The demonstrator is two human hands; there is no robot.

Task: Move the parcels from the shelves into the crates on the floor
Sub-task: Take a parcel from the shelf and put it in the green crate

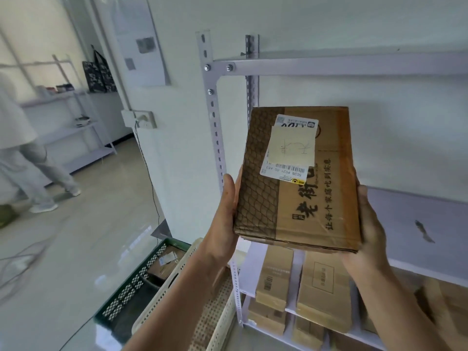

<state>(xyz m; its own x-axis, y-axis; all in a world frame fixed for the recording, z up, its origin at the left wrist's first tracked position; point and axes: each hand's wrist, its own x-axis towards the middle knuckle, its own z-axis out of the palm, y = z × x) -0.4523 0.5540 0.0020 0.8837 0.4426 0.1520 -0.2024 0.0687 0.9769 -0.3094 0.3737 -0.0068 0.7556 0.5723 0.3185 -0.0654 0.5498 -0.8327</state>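
brown cardboard parcel [298, 178] w/ a white label is held up in the air, gripped at its side edges betw. the left hand [225, 214] and right hand [367, 224], fingers tucked behind it. below the hands, stacked boxes [326, 287] are kept on a lower shelf [247, 274]. a green crate [126, 290] and cream crate [162, 292] are set on the glossy floor [76, 249], down-left of the left hand. white wall behind; a person [25, 158] is seen far left.

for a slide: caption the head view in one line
Left hand and right hand hold a parcel at the shelf, green crate and cream crate on the floor
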